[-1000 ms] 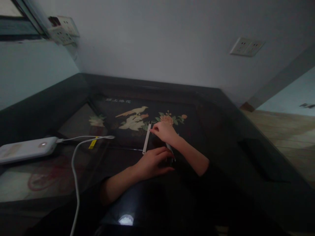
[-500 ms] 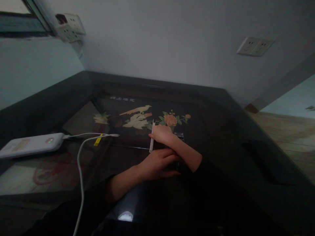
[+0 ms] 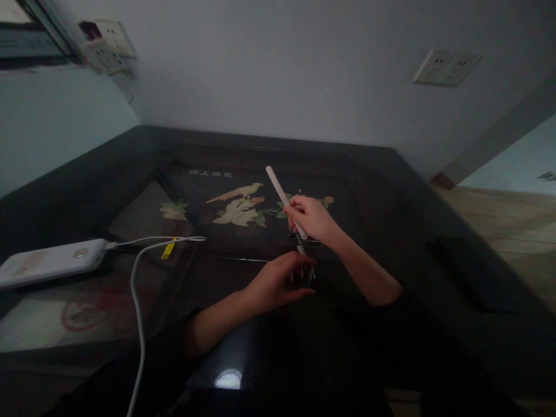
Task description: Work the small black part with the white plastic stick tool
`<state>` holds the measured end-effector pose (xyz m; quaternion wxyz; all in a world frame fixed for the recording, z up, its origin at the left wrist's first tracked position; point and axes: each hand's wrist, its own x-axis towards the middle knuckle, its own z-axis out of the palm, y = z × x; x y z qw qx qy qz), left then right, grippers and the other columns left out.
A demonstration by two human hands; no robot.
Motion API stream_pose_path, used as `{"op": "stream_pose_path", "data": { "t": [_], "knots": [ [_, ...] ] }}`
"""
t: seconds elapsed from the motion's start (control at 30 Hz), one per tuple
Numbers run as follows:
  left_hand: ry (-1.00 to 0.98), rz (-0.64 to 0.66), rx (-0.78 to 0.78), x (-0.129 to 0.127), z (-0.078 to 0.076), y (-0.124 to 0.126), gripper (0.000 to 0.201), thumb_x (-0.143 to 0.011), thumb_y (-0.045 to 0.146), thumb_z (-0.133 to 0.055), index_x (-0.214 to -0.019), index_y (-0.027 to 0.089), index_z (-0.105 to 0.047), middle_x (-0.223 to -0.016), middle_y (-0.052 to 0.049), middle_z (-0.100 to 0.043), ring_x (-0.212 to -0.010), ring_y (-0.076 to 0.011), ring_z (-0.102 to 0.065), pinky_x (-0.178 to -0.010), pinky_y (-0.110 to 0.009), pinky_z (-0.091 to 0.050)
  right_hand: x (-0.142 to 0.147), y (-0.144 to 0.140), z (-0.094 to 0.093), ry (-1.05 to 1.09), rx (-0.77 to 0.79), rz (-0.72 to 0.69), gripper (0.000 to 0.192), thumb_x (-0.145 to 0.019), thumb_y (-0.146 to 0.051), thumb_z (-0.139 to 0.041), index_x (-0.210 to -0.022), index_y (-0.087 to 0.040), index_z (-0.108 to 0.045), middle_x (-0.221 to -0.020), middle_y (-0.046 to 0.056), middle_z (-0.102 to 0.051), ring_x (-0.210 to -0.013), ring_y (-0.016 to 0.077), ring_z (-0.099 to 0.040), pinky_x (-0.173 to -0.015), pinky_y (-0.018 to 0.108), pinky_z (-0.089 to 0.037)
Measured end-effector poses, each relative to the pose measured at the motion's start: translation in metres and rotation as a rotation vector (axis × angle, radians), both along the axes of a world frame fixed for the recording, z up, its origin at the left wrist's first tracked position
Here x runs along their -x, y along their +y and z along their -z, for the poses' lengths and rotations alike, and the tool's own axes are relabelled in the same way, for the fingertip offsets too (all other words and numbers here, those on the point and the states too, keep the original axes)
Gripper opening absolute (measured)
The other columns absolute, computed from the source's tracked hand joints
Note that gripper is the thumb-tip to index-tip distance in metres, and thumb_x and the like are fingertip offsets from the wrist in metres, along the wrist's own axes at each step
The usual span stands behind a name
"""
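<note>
Since half a second before, the white stick (image 3: 284, 200) had come up off the desk (image 3: 391, 191): it had lain flat under the right hand (image 3: 313, 219), and now that hand had lifted and closed its fingers around the stick's lower end, the stick slanting up and to the left above the bird-and-flower picture (image 3: 243, 202) set under the desk's glass. The left hand (image 3: 278, 282) had stayed low on the desk just below, fingers loosely spread and curved over a small dark object with thin metal parts (image 3: 306, 267), too dim to make out; whether it gripped that object could not be told. Further left lay a white power bank (image 3: 47, 263) with a white cable (image 3: 136, 301) looping toward the near edge, a yellow tag (image 3: 167, 250) on it.
</note>
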<state>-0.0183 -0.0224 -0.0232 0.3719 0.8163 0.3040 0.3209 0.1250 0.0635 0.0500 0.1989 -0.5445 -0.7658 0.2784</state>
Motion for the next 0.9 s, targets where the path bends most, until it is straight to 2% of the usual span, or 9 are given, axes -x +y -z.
{"op": "stream_pose_path", "data": {
  "t": [0.07,0.17,0.23,0.3,0.37,0.43,0.63,0.73,0.9],
  "knots": [
    [-0.087,-0.098,0.135,-0.004,0.002,0.001,0.049,-0.078,0.027,-0.076,-0.122,0.018,-0.057,-0.097,-0.006,-0.065,-0.078,-0.0166,-0.061,-0.063,-0.026,-0.052,-0.024,-0.014,-0.003,0.118,0.035,-0.009,0.020,-0.099,-0.028,-0.041,-0.094,-0.016,-0.056,-0.069,0.002,-0.067,-0.056,0.0128,-0.065,-0.052,0.022,-0.049],
    [-0.209,-0.222,0.280,-0.009,0.004,0.006,0.049,-0.075,0.021,-0.075,-0.120,0.017,-0.058,-0.100,-0.006,-0.064,-0.079,-0.0156,-0.060,-0.060,-0.023,-0.050,-0.057,-0.042,0.007,0.528,0.199,0.021,0.014,-0.093,-0.029,-0.051,-0.100,-0.018,-0.054,-0.069,0.000,-0.064,-0.057,0.0144,-0.064,-0.052,0.025,-0.051],
    [-0.285,-0.294,0.308,-0.012,0.005,0.011,0.044,-0.075,0.019,-0.074,-0.117,0.017,-0.060,-0.106,-0.007,-0.063,-0.083,-0.0155,-0.059,-0.062,-0.023,-0.051,-0.072,-0.058,0.018,0.609,0.244,0.044,0.016,-0.090,-0.031,-0.056,-0.098,-0.017,-0.058,-0.079,0.003,-0.064,-0.063,0.0139,-0.064,-0.053,0.024,-0.049],
    [-0.347,-0.362,0.293,-0.016,0.005,0.016,0.039,-0.076,0.019,-0.072,-0.114,0.017,-0.062,-0.108,-0.007,-0.062,-0.087,-0.0159,-0.058,-0.066,-0.024,-0.051,-0.080,-0.071,0.030,0.681,0.248,0.116,0.018,-0.087,-0.033,-0.060,-0.095,-0.017,-0.060,-0.073,-0.001,-0.057,-0.057,0.0108,-0.056,-0.052,0.024,-0.045],
    [-0.387,-0.416,0.267,-0.021,0.004,0.019,0.037,-0.076,0.019,-0.073,-0.112,0.017,-0.063,-0.105,-0.006,-0.061,-0.088,-0.0160,-0.057,-0.067,-0.023,-0.051,-0.081,-0.080,0.039,0.707,0.280,0.176,0.020,-0.088,-0.036,-0.059,-0.097,-0.018,-0.061,-0.064,-0.005,-0.046,-0.049,0.0084,-0.042,-0.044,0.022,-0.034],
    [-0.425,-0.443,0.262,-0.028,0.003,0.018,0.036,-0.077,0.019,-0.073,-0.111,0.018,-0.063,-0.104,-0.006,-0.061,-0.088,-0.0157,-0.056,-0.067,-0.023,-0.051,-0.078,-0.086,0.045,0.710,0.296,0.215,0.025,-0.090,-0.040,-0.057,-0.099,-0.017,-0.062,-0.061,-0.006,-0.041,-0.049,0.0090,-0.038,-0.044,0.022,-0.029],
    [-0.472,-0.362,0.328,-0.043,0.000,0.005,0.037,-0.079,0.019,-0.074,-0.114,0.019,-0.063,-0.108,-0.006,-0.061,-0.089,-0.0157,-0.059,-0.068,-0.023,-0.053,-0.065,-0.099,0.051,0.733,0.373,0.187,0.038,-0.091,-0.052,-0.055,-0.098,-0.016,-0.064,-0.059,-0.006,-0.039,-0.048,0.0097,-0.034,-0.042,0.024,-0.026],
    [-0.433,-0.305,0.328,-0.037,0.002,0.003,0.037,-0.078,0.019,-0.076,-0.113,0.020,-0.065,-0.109,-0.006,-0.062,-0.088,-0.0154,-0.060,-0.069,-0.023,-0.053,-0.062,-0.102,0.051,0.775,0.411,0.179,0.039,-0.090,-0.053,-0.056,-0.095,-0.016,-0.064,-0.062,-0.005,-0.042,-0.049,0.0088,-0.035,-0.041,0.023,-0.025],
    [-0.350,-0.263,0.224,-0.024,0.006,0.005,0.038,-0.077,0.024,-0.080,-0.114,0.023,-0.068,-0.112,-0.007,-0.064,-0.093,-0.0168,-0.061,-0.072,-0.024,-0.053,-0.060,-0.103,0.052,0.872,0.595,0.176,0.039,-0.083,-0.053,-0.066,-0.092,-0.015,-0.064,-0.058,-0.008,-0.041,-0.045,0.0059,-0.031,-0.040,0.021,-0.022]
  ]
}}
